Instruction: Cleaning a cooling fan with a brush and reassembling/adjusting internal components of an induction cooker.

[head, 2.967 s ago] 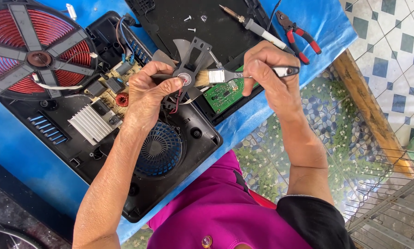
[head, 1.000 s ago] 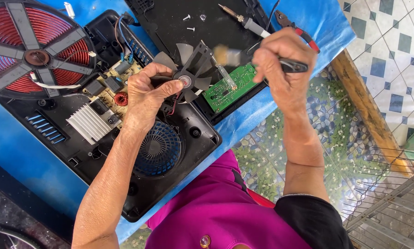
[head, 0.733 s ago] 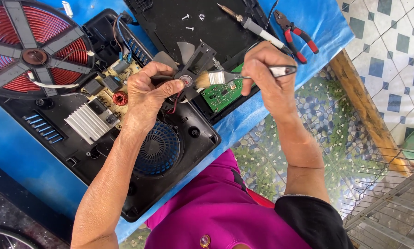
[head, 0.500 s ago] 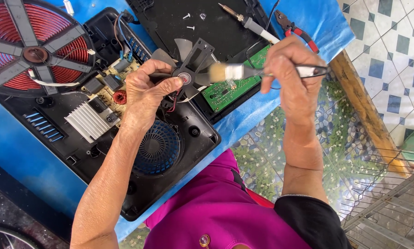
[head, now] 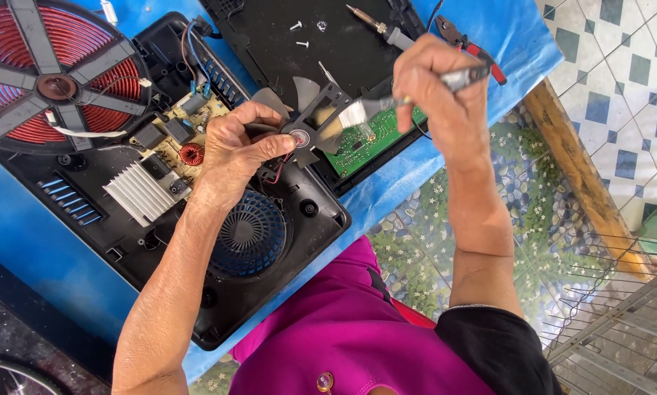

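Fan: small black cooling fan point(head: 304, 126) with grey blades, upper centre of the frame, held above the opened black cooker housing point(head: 270, 241).
Left hand point(head: 233, 157): fingers closed around the fan's frame, thumb by its hub.
Right hand point(head: 438, 95): fingers closed on the handle of a small paintbrush point(head: 357, 113), bristles touching the fan.
Circuit board point(head: 372, 139): green, just behind the fan.
Coil point(head: 43, 73): red induction coil, upper left.
Surface point(head: 43, 249): blue; red-handled pliers point(head: 474, 47) at upper right.

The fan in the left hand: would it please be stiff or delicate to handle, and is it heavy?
The fan is probably light: the left hand holds it up by fingertips. Its thin blades look bendable and breakable. The attached wires would likely tug if pulled.
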